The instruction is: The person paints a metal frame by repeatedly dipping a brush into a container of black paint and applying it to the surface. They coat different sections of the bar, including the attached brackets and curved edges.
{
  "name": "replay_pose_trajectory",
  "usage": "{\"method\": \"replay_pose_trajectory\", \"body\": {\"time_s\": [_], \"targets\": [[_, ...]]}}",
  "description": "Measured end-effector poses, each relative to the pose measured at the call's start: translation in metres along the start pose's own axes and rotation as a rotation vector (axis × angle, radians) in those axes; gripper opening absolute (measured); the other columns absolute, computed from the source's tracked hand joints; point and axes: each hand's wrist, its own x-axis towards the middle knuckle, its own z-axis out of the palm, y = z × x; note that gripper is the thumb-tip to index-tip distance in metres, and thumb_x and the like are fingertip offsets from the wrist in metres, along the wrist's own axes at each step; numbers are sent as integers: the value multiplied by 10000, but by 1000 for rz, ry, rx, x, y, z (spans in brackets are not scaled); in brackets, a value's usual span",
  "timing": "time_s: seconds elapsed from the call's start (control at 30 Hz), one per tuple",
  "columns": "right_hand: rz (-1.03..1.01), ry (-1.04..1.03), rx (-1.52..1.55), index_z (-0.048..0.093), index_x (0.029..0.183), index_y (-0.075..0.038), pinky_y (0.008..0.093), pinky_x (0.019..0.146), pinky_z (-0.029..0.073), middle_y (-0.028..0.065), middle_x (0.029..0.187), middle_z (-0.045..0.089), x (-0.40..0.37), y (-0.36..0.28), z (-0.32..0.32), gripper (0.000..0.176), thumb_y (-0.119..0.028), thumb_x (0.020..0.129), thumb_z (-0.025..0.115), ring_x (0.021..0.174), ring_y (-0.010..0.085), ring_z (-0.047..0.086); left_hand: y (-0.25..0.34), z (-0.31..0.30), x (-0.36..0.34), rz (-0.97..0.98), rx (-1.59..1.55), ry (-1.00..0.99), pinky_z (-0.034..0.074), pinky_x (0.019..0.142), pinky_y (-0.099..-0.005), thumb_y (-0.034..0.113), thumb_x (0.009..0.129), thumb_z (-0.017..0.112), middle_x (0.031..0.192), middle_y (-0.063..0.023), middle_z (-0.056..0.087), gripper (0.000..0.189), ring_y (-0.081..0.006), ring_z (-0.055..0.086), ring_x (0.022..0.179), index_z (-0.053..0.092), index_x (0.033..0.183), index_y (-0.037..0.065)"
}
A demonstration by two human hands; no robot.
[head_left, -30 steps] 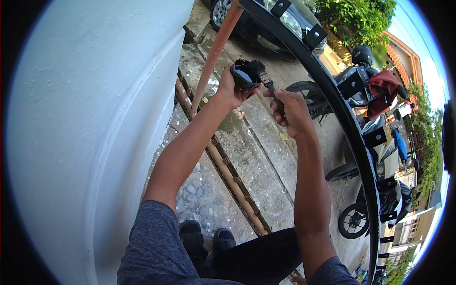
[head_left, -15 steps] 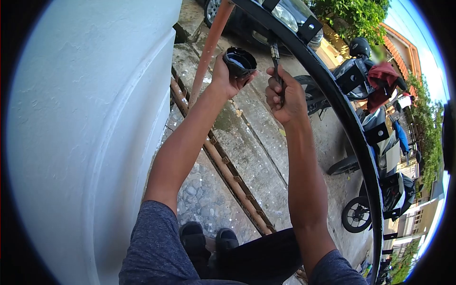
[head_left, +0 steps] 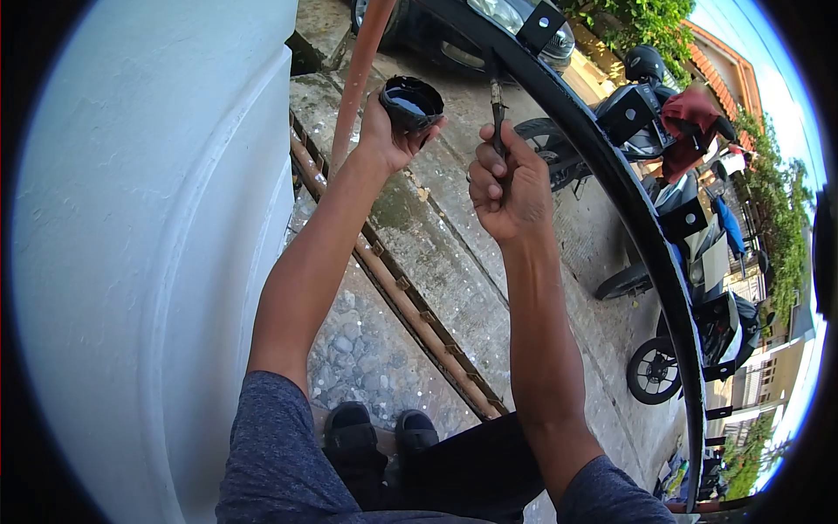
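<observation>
My left hand (head_left: 393, 140) cups a small round black container (head_left: 412, 103) from below, and dark, shiny paint shows inside its ragged rim. To the right, the fingers of my right hand (head_left: 511, 183) are wrapped round the dark handle of a paintbrush (head_left: 497, 105). The brush points up and away from me, with its bristle end overlapping the inner edge of the curved black metal rail (head_left: 602, 157). Square black tabs with holes (head_left: 630, 118) stick out along the rail's outer side.
A white wall (head_left: 140, 218) curves along my left. An orange-brown post (head_left: 358, 79) rises beside the container. Past the rail are a dark car (head_left: 445, 39), parked motorcycles (head_left: 656, 370) and a red cloth (head_left: 690, 131). A pipe (head_left: 419, 327) crosses the paint-spotted concrete near my feet.
The view has shifted slightly. The brush now points straighter up, its bristle end at the rail's inner edge. Both hands keep their hold on the container and the brush.
</observation>
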Motion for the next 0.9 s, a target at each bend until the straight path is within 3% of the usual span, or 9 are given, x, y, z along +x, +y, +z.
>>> {"method": "replay_pose_trajectory", "body": {"time_s": [0.17,0.37,0.57,0.67,0.77,0.9], "targets": [[-94,34,81,547,933,-83,187,344,201,-51,575,362,-60,13,-23,263,-339,986,522,407,48,330,-1,2,-5,7,0,37,622,608,-368,527,966,219,1015,-232,644,678,-357,686,862,515,1189,-41],[-93,106,-4,550,951,-62,196,346,223,-44,575,348,-52,8,-19,282,-335,1001,496,405,58,313,-4,2,-7,15,40,11,625,608,-358,484,976,219,1023,-243,643,655,-356,688,880,506,1202,-60],[-219,167,118,544,929,-51,210,362,228,-30,570,356,-129,19,-36,353,-380,1016,448,409,68,317,-8,3,-4,-14,23,23,631,631,-362,488,976,215,1024,-240,649,663,-362,687,901,517,1201,-58],[-250,294,44,528,911,-39,223,385,263,-4,552,357,-150,54,-29,376,-387,1019,434,435,87,332,-10,5,-4,-27,26,14,630,633,-359,500,974,217,1018,-236,653,673,-360,688,899,531,1187,-56],[-407,324,-26,514,920,-33,238,413,310,4,580,386,-154,80,-22,347,-359,1020,447,481,83,356,-13,6,-7,-31,37,8,629,645,-360,522,972,222,1016,-232,655,688,-359,688,896,542,1179,-51],[-553,387,-36,484,984,-46,280,474,402,60,656,455,-146,85,-11,337,-358,1038,370,539,173,472,-10,1,-5,-58,24,4,627,658,-361,539,972,250,1028,-233,652,688,-366,687,896,539,1196,-44]]}}
